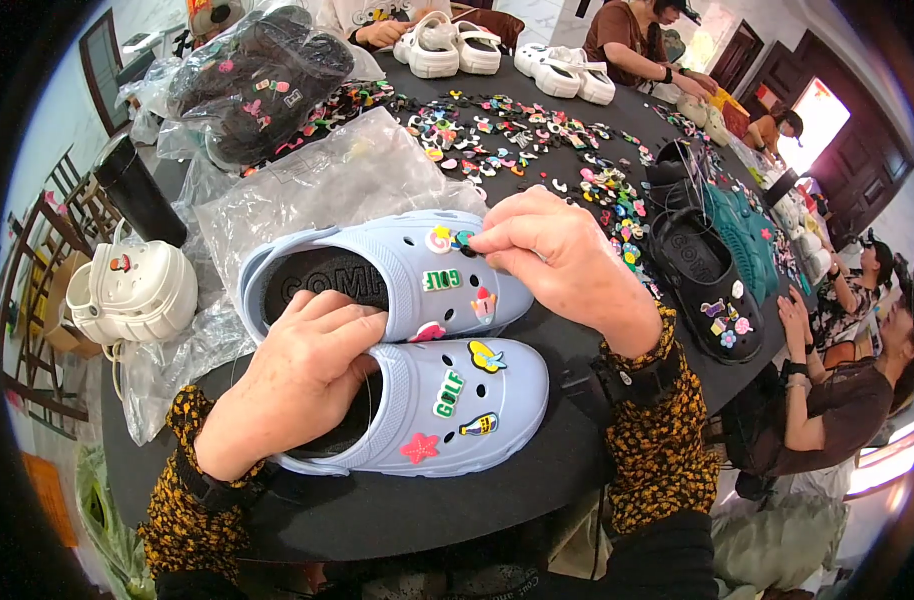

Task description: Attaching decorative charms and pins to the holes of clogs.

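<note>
A pair of light blue clogs lies before me, toes to the right. The far clog [372, 236] carries several charms on its upper; the near clog [517, 395] bears a banana charm [487, 356], a bottle charm [479, 425] and a red starfish charm [420, 447]. My left hand [292, 375] is closed at the clogs' openings, fingers reaching into the far one; its thumb is mostly hidden. With thumb and forefinger, my right hand [567, 262] pinches a small dark green shoe charm [463, 241] at the far clog's upper, beside a yellow star charm [439, 238].
Loose charms [487, 135] cover the black table [457, 515]. A clear plastic bag [327, 180] lies behind the clogs, bagged black clogs [262, 90] beyond. White clogs [142, 290] and a black bottle [137, 190] stand left, black clogs [712, 290] right. Other people sit around the table.
</note>
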Motion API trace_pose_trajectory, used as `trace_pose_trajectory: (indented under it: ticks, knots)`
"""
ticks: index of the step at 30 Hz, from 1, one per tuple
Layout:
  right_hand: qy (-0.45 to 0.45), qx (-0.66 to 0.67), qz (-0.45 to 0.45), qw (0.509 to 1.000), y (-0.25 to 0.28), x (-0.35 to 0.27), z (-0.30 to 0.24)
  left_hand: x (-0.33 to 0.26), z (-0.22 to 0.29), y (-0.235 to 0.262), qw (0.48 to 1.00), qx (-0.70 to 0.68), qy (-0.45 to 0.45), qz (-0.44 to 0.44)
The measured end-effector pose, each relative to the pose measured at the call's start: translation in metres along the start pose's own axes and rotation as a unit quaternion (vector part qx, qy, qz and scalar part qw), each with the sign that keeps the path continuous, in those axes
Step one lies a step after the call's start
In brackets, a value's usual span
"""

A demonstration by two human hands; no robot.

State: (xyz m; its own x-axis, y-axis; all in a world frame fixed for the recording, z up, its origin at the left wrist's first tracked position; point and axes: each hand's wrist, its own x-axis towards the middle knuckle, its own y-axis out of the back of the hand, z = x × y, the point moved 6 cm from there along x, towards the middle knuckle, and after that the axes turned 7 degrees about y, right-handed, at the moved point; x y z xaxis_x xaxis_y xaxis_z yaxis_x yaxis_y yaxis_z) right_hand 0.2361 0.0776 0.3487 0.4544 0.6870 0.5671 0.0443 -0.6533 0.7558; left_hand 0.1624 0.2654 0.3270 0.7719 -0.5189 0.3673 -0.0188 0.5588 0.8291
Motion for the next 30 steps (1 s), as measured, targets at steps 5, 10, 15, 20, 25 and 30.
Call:
trace_pose_trajectory:
  ticks: [5,10,15,20,25,30]
  knots:
    - [0.009,0.0,-0.039,0.999,0.0,-0.005,0.0,-0.001,-0.001,0.0,1.0,0.003,0.0,-0.002]
    - [0.044,0.005,-0.087,0.995,-0.004,-0.008,-0.001,-0.001,-0.002,-0.001,1.0,0.009,0.0,-0.004]
    - [0.049,-0.02,-0.064,0.997,-0.008,-0.008,-0.004,0.0,-0.002,-0.002,1.0,-0.002,-0.001,-0.007]
    - [0.063,-0.068,-0.098,0.991,-0.016,-0.005,-0.007,0.0,-0.002,-0.001,1.0,-0.003,-0.004,-0.003]
    - [0.04,-0.094,-0.109,0.989,-0.021,-0.006,-0.005,0.002,-0.002,-0.002,1.0,-0.01,-0.006,-0.006]
    - [0.034,-0.126,-0.128,0.983,-0.025,-0.002,-0.007,0.001,-0.002,-0.002,1.0,-0.017,-0.012,-0.003]
